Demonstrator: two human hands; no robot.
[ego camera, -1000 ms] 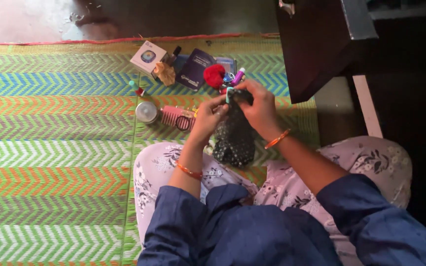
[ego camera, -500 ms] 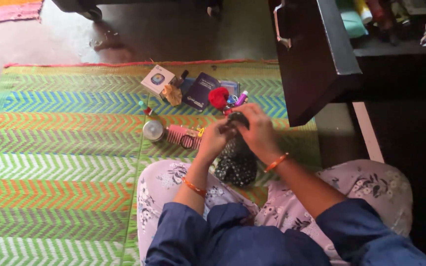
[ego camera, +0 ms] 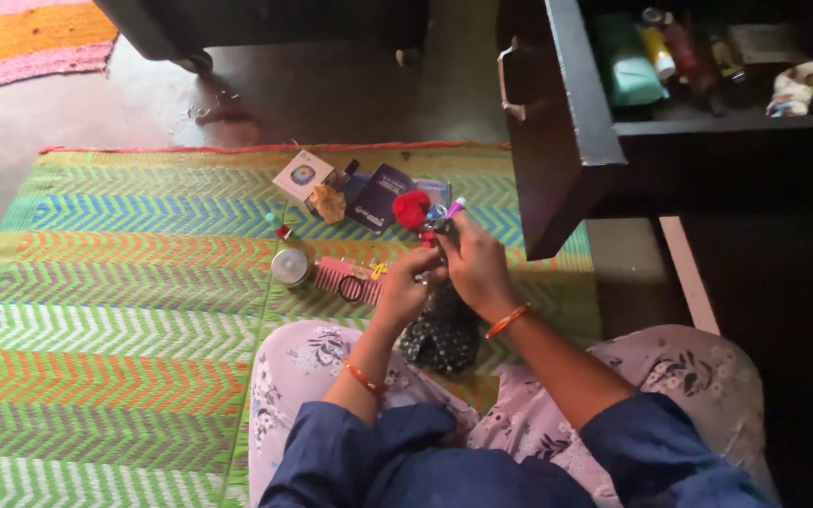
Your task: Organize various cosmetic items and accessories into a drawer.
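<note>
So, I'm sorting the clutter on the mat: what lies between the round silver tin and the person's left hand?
A pink comb with a dark ring on it, seen in the head view.

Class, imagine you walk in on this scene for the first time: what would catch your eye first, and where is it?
First, the two hands at the centre: the left hand and right hand both grip a dark spotted pouch above the lap. Next, the bright striped mat covering the floor, with a red pompom, a pink comb and a small white box scattered just beyond the hands. A dark open drawer juts out at upper right.

Striped woven mat point(ego camera: 124, 310) under comb point(ego camera: 336, 276), tin point(ego camera: 289, 266)
</note>
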